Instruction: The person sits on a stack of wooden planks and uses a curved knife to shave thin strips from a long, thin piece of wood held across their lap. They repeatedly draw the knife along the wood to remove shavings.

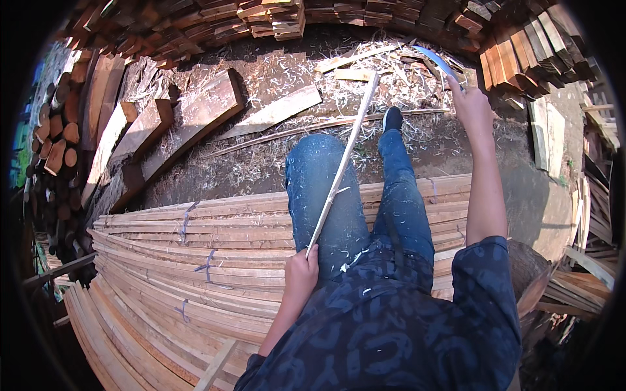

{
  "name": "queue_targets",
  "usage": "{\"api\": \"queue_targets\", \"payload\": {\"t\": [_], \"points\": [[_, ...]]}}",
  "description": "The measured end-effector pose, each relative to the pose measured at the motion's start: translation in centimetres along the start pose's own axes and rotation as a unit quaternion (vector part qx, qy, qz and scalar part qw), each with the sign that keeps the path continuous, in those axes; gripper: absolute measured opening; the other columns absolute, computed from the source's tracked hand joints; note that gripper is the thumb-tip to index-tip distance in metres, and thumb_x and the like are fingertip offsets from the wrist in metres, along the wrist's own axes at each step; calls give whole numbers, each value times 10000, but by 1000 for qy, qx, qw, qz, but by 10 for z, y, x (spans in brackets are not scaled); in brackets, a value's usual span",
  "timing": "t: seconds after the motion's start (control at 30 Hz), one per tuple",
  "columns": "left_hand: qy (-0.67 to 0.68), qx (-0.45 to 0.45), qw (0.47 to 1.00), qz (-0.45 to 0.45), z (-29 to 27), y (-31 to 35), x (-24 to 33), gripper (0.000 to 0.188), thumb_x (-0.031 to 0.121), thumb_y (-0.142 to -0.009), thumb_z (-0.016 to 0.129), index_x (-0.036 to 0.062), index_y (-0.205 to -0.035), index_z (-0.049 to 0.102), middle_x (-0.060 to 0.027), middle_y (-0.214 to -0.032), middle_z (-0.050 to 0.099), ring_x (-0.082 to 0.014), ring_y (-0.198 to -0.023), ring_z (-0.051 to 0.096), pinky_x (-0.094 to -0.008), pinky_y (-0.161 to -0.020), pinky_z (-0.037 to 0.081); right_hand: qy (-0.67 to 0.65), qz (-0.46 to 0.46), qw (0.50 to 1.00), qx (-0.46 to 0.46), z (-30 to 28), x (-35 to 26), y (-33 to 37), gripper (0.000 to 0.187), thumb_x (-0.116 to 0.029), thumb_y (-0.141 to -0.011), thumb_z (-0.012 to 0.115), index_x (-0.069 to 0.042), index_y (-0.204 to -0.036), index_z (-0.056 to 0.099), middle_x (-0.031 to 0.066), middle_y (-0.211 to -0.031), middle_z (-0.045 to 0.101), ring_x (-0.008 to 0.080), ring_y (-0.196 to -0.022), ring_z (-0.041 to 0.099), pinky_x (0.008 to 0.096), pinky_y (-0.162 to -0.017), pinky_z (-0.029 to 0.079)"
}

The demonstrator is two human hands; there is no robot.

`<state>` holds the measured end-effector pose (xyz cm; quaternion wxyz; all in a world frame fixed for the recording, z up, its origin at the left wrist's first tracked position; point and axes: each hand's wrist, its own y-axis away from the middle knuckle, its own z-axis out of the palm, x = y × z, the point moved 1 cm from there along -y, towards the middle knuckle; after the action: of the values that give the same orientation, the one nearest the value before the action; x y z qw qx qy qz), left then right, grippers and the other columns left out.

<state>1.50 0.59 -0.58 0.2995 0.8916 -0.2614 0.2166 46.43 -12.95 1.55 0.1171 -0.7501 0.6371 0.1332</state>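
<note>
My left grip clamps the near end of a thin, light, whippy wooden strip; my right grip holds a curved blade raised far right.

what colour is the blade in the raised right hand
Pale blue-grey, a curved blade held up by the right hand; the head view shows it.

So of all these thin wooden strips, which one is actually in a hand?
The long pale strip lying along the left leg, gripped at its near end by the left hand. The other strips lie tied in bundles beneath.
</note>
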Motion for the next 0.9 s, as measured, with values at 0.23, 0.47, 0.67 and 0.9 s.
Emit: {"api": "queue_targets", "payload": {"t": [0.23,0.47,0.67,0.9], "points": [[111,-119,986,-31,-12,-17,-18,553,365,-962,465,-67,-619,498,-193,-481,396,-232,-425,417,-407,-467,355,-226,-8,962,-152,66,32,141,605,-495,-882,549,52,-624,567,151,-473,467,233,-453,479,387,-487,374],[161,-155,974,-42,-14,-29,-25,572,376,-970,456,-46,-585,428,-11,-469,341,-108,-467,342,-343,-439,312,-184,-126,948,-226,44,-39,200,570,-526,-838,584,1,-625,628,150,-483,526,329,-489,564,412,-487,428],[121,-121,984,-44,-10,-23,-22,546,343,-984,429,15,-547,437,-5,-473,364,-93,-471,341,-324,-438,283,-5,-324,936,-136,29,-70,163,620,-634,-802,541,-53,-609,639,131,-479,564,296,-472,608,390,-448,483],[121,-91,988,-30,-11,-22,-13,593,370,-961,467,-74,-570,496,-190,-443,397,-240,-392,424,-410,-432,331,48,-365,926,-90,42,-72,138,639,-660,-801,513,-61,-601,612,118,-482,564,280,-493,625,371,-459,492]]}}
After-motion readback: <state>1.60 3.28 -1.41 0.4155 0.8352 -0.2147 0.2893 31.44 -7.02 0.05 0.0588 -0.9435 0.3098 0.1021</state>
